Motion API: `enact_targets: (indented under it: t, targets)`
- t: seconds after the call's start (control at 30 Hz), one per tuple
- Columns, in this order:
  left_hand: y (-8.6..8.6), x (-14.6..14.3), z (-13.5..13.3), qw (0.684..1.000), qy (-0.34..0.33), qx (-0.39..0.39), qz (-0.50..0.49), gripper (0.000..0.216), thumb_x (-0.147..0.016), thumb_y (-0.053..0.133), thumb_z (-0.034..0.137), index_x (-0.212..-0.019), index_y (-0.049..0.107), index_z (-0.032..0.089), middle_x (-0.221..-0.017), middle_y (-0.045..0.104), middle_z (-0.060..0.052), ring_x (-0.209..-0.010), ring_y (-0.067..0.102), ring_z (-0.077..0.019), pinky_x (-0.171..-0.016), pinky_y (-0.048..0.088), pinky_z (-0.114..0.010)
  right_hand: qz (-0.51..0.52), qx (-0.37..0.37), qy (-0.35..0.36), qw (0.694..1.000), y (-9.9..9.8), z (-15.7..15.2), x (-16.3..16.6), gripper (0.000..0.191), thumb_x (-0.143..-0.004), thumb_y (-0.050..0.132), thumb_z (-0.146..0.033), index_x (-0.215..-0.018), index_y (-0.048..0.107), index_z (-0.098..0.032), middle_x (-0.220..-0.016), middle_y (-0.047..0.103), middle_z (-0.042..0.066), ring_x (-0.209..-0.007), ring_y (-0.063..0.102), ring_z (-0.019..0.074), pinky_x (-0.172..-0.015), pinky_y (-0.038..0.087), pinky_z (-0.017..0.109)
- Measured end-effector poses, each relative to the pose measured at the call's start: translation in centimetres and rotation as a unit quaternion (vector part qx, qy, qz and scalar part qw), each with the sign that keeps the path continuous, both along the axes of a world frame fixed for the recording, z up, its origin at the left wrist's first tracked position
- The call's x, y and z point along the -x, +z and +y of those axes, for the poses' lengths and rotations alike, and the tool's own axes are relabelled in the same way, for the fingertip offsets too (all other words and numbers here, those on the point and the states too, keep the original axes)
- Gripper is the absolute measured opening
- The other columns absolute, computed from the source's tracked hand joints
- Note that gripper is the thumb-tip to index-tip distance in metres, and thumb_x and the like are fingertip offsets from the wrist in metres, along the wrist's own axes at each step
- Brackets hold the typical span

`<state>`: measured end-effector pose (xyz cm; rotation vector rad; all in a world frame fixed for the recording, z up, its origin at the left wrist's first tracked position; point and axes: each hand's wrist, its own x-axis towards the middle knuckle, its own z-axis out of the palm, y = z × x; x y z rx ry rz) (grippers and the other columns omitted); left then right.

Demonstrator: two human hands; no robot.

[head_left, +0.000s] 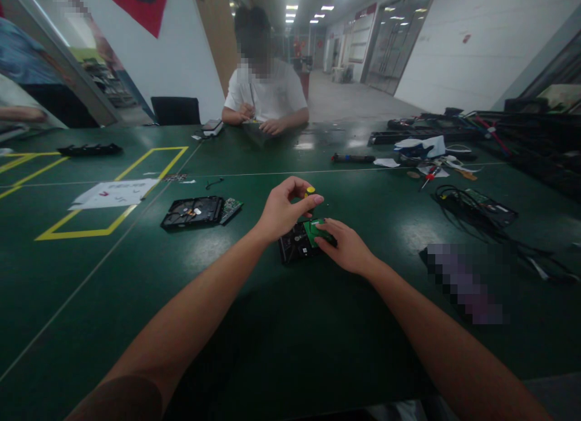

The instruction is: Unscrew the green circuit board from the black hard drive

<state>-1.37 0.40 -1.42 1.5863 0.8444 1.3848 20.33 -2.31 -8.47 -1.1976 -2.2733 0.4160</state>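
Note:
In front of me on the green table lies a black hard drive (pixel 293 248) with a green circuit board (pixel 312 230) on its right part. My left hand (pixel 287 206) is closed around a small yellow-topped screwdriver (pixel 310 191), held upright over the far edge of the drive. Its tip is hidden behind my fingers and the board. From the right, my right hand (pixel 345 244) grips the board's right side, thumb and fingers bent over it. Whether the board is lifted or rests flat on the drive, I cannot tell.
Left of my hands lie another hard drive (pixel 194 213) and a loose circuit board (pixel 232 210). A white sheet (pixel 111 194) is farther left. Cables (pixel 458 209), a red-handled screwdriver (pixel 430 177) and a blurred-out object (pixel 465 282) are at right. A person (pixel 267 97) sits opposite, hands busy.

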Motion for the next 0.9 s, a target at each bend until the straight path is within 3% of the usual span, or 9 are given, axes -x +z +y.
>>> enact_targets:
  t: [0.17,0.37,0.57,0.77,0.9]
  targets:
    - [-0.33,-0.25,0.11,0.999,-0.014,0.025,-0.020,0.041,-0.083,0.088,0.039,-0.099,0.057,0.018,-0.092,0.065,-0.002,-0.075,0.065,-0.0118,-0.056,0.062,-0.021,-0.002,-0.001,-0.002,1.000,0.04,-0.04,-0.03,0.038,-0.100,0.065,-0.042,-0.134,0.069,-0.024,-0.144,0.068,0.015,-0.138,0.062,0.0343,-0.115,0.051,0.058]
    - [0.23,-0.16,-0.36,0.998,-0.062,0.013,0.017,0.037,-0.096,0.074,0.044,-0.124,0.067,0.020,-0.093,0.064,-0.003,-0.088,0.068,-0.0156,-0.063,0.065,-0.022,-0.007,-0.006,-0.002,1.000,-0.04,0.01,0.09,0.039,-0.101,0.064,-0.042,-0.134,0.069,-0.022,-0.143,0.068,0.015,-0.138,0.062,0.0338,-0.115,0.051,0.055]
    - [0.56,0.10,-0.31,0.993,-0.093,0.069,-0.021,0.034,-0.106,0.056,0.046,-0.115,0.074,0.019,-0.098,0.065,-0.007,-0.094,0.066,-0.0181,-0.067,0.065,-0.026,-0.011,-0.012,-0.001,1.000,-0.36,0.14,0.02,0.038,-0.101,0.065,-0.042,-0.133,0.069,-0.023,-0.142,0.069,0.015,-0.138,0.062,0.0340,-0.115,0.051,0.055]
    - [0.32,0.18,-0.10,0.997,-0.067,0.046,-0.008,0.034,-0.100,0.067,0.049,-0.109,0.075,0.017,-0.103,0.066,-0.007,-0.094,0.065,-0.0183,-0.065,0.067,-0.027,-0.016,-0.011,-0.002,1.000,-0.31,0.11,-0.06,0.040,-0.101,0.064,-0.043,-0.136,0.068,-0.023,-0.143,0.068,0.016,-0.138,0.062,0.0339,-0.116,0.050,0.056]
    - [0.40,-0.04,-0.26,0.999,-0.039,0.026,0.009,0.036,-0.092,0.078,0.049,-0.103,0.073,0.015,-0.093,0.066,-0.005,-0.084,0.063,-0.0150,-0.063,0.065,-0.024,-0.015,-0.008,-0.004,1.000,-0.09,0.04,0.02,0.039,-0.102,0.063,-0.042,-0.135,0.069,-0.022,-0.143,0.068,0.016,-0.140,0.061,0.0339,-0.117,0.049,0.056]
